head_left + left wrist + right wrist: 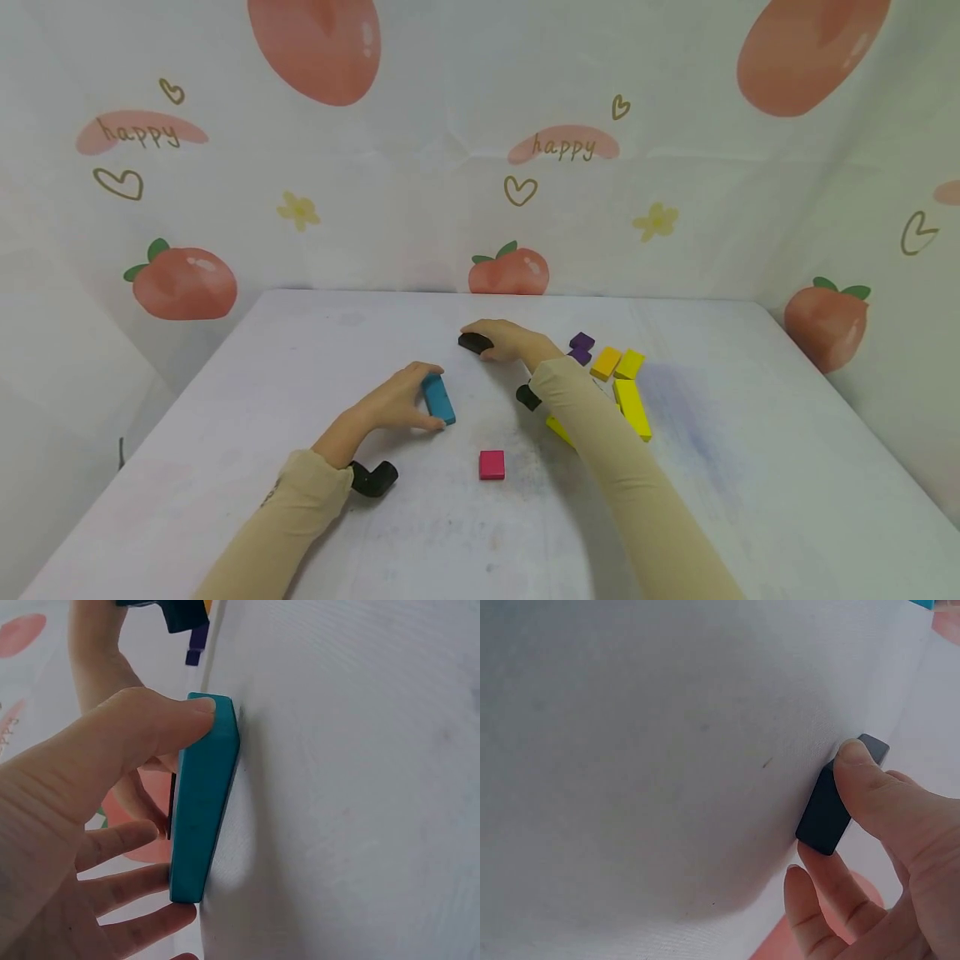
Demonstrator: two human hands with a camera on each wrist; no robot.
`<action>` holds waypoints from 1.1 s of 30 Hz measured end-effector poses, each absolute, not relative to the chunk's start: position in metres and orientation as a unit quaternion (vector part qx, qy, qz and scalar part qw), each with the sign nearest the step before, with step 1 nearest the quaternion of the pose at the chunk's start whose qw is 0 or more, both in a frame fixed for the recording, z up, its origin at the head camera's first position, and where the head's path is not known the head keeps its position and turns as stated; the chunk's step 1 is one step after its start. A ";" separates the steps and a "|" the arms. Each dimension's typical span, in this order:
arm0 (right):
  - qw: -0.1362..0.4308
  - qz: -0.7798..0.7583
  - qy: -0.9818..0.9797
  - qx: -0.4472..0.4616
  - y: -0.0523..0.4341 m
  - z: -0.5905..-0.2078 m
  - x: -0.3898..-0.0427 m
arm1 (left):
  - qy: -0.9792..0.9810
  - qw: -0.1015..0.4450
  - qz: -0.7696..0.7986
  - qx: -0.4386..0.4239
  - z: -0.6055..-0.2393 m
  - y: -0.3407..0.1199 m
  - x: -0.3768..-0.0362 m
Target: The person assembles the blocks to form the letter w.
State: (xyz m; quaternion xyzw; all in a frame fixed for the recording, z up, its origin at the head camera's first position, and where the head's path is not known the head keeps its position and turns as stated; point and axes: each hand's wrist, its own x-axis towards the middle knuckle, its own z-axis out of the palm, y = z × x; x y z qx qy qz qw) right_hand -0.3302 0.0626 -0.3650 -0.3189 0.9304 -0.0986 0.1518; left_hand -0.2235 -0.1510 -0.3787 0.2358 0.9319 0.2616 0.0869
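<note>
— Two hands, each pinching something?
— Yes: left hand [390, 407] held a rigid teal rectangular wooden block [438, 398] mid-table by its long edges; right hand [510, 339] gripped a small black wooden block [475, 342] farther back. Both looked light.

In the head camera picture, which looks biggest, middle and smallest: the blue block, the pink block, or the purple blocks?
1. Blue block, held on edge by the left hand.
2. Pink block.
3. Purple blocks, each smallest, though they lie farther from the camera, so that is unsure.
</note>
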 end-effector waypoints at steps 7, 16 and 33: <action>0.151 -0.096 0.931 -0.318 0.063 -0.364 -0.331 | 0.929 0.094 0.267 0.238 -0.377 -0.151 -0.222; 0.149 -0.099 0.928 -0.326 0.064 -0.364 -0.331 | 0.931 0.098 0.263 0.232 -0.380 -0.150 -0.220; 0.143 -0.099 0.925 -0.338 0.063 -0.365 -0.330 | 0.949 0.055 0.193 0.244 -0.374 -0.143 -0.199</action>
